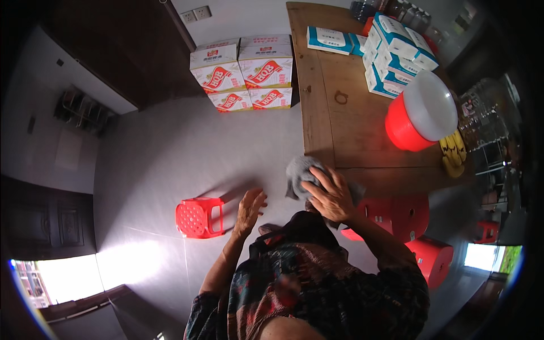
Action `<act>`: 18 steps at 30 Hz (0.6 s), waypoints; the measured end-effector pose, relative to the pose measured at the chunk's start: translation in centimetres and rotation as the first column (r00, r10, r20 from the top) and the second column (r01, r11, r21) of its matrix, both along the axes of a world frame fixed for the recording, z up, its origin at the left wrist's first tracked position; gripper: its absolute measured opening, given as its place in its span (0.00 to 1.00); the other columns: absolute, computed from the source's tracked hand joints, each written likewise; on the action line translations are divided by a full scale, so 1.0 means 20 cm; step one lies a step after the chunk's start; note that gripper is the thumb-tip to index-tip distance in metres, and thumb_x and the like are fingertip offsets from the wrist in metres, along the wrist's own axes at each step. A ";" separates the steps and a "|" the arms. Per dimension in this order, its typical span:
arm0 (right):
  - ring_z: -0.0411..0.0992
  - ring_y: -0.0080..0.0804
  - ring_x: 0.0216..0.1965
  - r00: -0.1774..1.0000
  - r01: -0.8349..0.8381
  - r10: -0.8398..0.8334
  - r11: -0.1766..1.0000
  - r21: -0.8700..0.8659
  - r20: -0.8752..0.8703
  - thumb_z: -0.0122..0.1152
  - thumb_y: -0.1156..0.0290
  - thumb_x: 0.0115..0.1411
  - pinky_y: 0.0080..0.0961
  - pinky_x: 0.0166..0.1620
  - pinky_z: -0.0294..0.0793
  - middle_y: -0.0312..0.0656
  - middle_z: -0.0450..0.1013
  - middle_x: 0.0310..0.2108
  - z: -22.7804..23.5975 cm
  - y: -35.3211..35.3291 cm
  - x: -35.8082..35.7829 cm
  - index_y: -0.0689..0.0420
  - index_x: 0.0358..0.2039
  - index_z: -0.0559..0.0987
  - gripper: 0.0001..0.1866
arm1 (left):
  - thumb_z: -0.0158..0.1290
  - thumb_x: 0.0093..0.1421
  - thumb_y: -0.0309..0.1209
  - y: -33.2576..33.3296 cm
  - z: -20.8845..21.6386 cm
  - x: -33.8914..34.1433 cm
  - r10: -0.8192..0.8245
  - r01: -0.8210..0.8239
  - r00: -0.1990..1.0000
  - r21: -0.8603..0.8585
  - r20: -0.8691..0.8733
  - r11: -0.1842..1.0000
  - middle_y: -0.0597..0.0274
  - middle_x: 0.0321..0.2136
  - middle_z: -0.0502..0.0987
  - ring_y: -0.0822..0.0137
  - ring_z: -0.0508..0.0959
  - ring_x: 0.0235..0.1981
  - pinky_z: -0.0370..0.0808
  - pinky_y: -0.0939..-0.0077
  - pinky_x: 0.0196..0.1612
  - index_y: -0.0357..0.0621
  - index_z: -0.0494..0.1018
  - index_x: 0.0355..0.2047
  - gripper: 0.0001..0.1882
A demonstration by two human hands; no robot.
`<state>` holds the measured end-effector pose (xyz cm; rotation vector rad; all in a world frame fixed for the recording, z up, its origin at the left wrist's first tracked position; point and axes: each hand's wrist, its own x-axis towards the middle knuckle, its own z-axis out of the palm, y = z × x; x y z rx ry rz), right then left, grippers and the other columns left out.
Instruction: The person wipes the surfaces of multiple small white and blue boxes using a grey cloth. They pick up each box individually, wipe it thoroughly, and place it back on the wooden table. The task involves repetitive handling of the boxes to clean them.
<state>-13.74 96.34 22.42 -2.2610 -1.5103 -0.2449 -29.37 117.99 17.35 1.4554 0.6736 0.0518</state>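
My right hand (331, 199) holds a bunched grey cloth (299, 173) at the near left corner of the wooden table (362, 139). Its fingers are spread over the cloth, which hangs past them on both sides. Part of the cloth is hidden under the palm. My left hand (248, 209) hovers over the floor in front of my body, holding nothing, its fingers loosely bent and apart. Left of that hand, a red plastic stool (195, 217) stands on the floor.
Stacked cartons (249, 73) stand beyond the table's left edge. Tissue packs (396, 54), a red tub with a whitish top (416, 116) and bananas (453, 153) lie on the table. Red stools (396, 218) sit under its near edge. Dark doors line the left.
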 end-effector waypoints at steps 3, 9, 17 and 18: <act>0.59 0.48 0.56 0.980 0.200 -0.198 0.974 -0.104 0.025 0.61 0.63 0.50 0.46 0.54 0.59 0.38 0.61 0.57 -0.01 -0.10 0.02 0.39 0.50 0.73 0.24 | 0.50 0.61 0.41 0.09 -0.05 -0.15 0.011 -0.011 1.000 -0.002 -0.027 1.000 0.59 0.37 0.76 0.68 0.78 0.33 0.74 0.76 0.30 0.39 0.69 0.48 0.20; 0.58 0.49 0.57 0.722 0.687 -0.681 0.726 -0.015 0.123 0.55 0.58 0.56 0.48 0.52 0.61 0.40 0.59 0.58 -0.18 0.02 0.46 0.39 0.53 0.69 0.22 | 0.52 0.60 0.39 0.25 -0.12 -0.20 0.012 -0.017 0.998 -0.075 -0.066 0.997 0.60 0.38 0.76 0.69 0.77 0.35 0.74 0.76 0.30 0.39 0.70 0.48 0.20; 0.57 0.50 0.60 0.623 0.743 -0.753 0.654 0.139 0.214 0.52 0.54 0.59 0.49 0.56 0.57 0.41 0.61 0.59 -0.25 0.40 1.08 0.40 0.52 0.72 0.20 | 0.52 0.60 0.40 0.63 -0.18 0.06 -0.060 0.053 0.985 -0.043 -0.163 0.998 0.61 0.38 0.76 0.70 0.77 0.35 0.74 0.76 0.32 0.39 0.69 0.48 0.21; 0.57 0.50 0.59 0.624 0.746 -0.755 0.653 0.130 0.203 0.52 0.55 0.58 0.49 0.55 0.57 0.41 0.61 0.59 -0.26 0.46 1.15 0.40 0.51 0.73 0.20 | 0.52 0.60 0.40 0.69 -0.17 0.13 -0.077 0.072 0.980 -0.032 -0.181 0.997 0.61 0.39 0.76 0.70 0.77 0.35 0.74 0.76 0.32 0.39 0.69 0.48 0.21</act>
